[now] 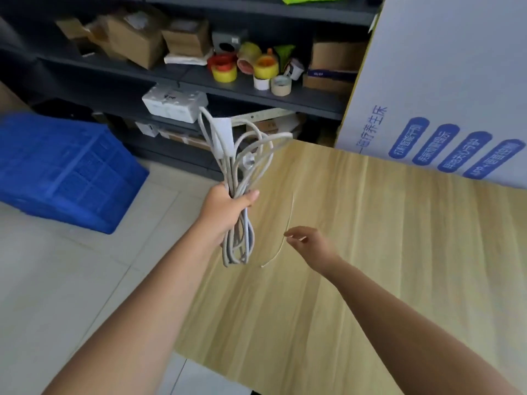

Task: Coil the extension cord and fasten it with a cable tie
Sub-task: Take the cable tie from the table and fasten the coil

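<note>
Extension cord (238, 172): white, looped, held above counter (370, 252) edge | left hand (225, 208): grip wrapped round the loops' middle | cable tie (285, 232): thin, pale, at 4 o'clock of cord | right hand (309, 243): fingertips pinching the tie | blue crate (62, 172): on floor at 9 o'clock.

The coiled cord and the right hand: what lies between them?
In the head view, only the thin cable tie, pinched by the right hand, crosses bare wooden table beside the coiled cord.
</note>
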### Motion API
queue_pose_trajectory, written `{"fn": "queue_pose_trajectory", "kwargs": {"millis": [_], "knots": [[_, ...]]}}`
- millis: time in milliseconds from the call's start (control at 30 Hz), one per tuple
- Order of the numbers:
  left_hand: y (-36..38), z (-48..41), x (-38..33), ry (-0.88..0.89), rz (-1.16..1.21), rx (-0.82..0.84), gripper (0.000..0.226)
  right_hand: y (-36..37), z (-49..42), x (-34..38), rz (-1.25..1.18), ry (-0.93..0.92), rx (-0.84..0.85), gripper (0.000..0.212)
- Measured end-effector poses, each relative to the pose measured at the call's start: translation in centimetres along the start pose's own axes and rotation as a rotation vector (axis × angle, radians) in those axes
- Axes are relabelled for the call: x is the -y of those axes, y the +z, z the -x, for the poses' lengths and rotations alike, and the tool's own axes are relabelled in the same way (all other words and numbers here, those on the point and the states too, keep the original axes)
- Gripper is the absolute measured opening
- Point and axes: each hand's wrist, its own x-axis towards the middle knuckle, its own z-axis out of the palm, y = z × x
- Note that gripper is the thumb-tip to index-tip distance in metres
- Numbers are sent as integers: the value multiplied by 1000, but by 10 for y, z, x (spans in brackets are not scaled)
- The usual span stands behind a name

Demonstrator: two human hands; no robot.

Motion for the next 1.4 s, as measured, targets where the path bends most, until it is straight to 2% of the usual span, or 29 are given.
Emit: {"fn": "queue_pose_trajectory", "kwargs": {"millis": [133, 267, 367, 500, 600, 667, 733, 800, 933, 1100, 1167, 1267, 1400], "knots": [[-18, -29, 50, -108, 30, -13, 26, 67, -40, -28, 100, 85, 63, 21], [-26, -37, 84, -147, -5, 20, 15, 115, -62, -58, 404, 75, 138, 29], [-29, -38, 101, -169, -14, 44, 14, 134, -66, -73, 638, 79, 183, 20], [-26, -38, 108, -181, -37, 99, 17, 141, -65, -80, 860, -43, 124, 22], [-19, -35, 101, -171, -44, 138, 19, 125, -62, -66, 746, -82, 75, 19], [-12, -30, 89, -151, -39, 170, 19, 105, -57, -44, 472, -30, 35, 17], [-1, -22, 71, -117, -36, 202, 18, 78, -46, -21, 212, -12, -83, 14], [12, -12, 51, -81, -27, 239, 14, 48, -33, -1, 70, -42, -208, 11], [47, 14, 4, 4, -34, 322, 15, -23, -1, 32, -31, -92, -308, 16], [97, 60, -59, 167, -32, 445, 12, -113, 57, 45, 3, -189, -469, 15], [118, 84, -85, 247, -40, 498, 15, -146, 83, 46, -4, -169, -492, 14], [150, 121, -118, 339, -41, 626, 18, -196, 126, 51, -123, -223, -471, 14], [184, 162, -153, 422, -87, 770, 21, -251, 187, 56, -266, -300, -349, 18]]}}
